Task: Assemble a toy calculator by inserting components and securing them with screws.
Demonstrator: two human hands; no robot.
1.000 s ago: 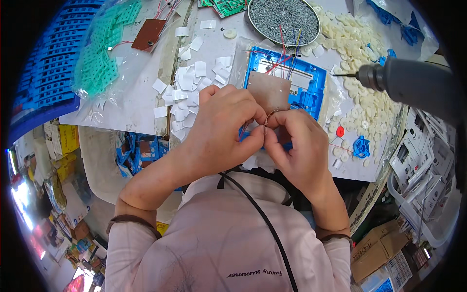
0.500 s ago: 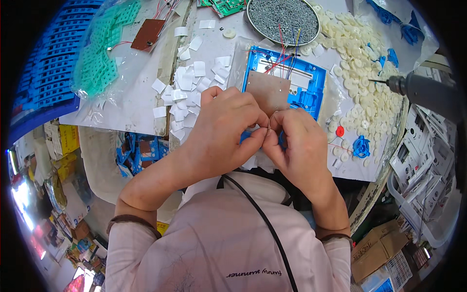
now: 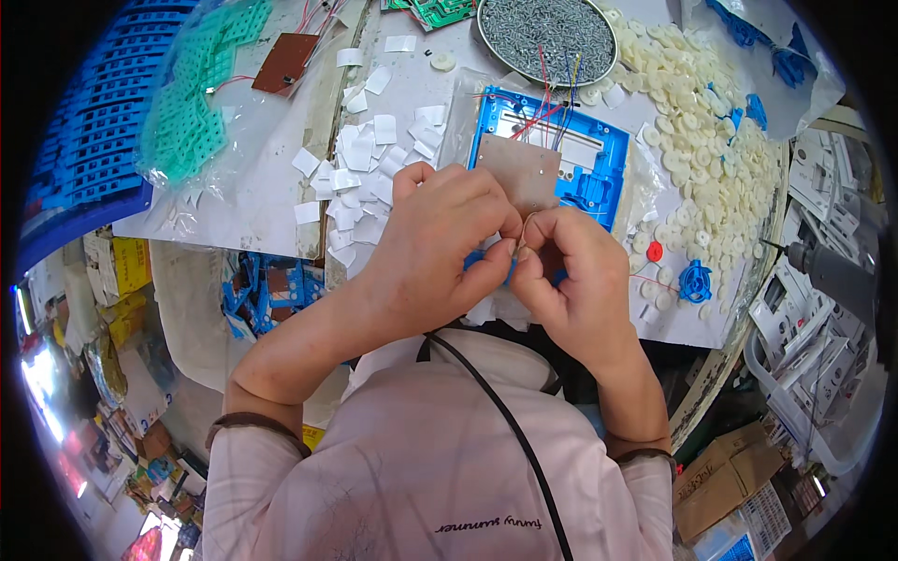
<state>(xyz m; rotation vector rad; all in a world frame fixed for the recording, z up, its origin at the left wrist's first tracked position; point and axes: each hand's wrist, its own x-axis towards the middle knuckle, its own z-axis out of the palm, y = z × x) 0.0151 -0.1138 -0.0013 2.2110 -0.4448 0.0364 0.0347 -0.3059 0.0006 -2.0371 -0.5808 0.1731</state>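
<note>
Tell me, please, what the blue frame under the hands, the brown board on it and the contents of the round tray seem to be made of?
Blue frame: likely moulded plastic, glossy, uniformly coloured, with sharp cut-outs. Brown board: probably a circuit board of matt laminate; coloured wires run from it. Round tray: heaped with small grey pieces, apparently metal screws, too small to confirm.
</note>
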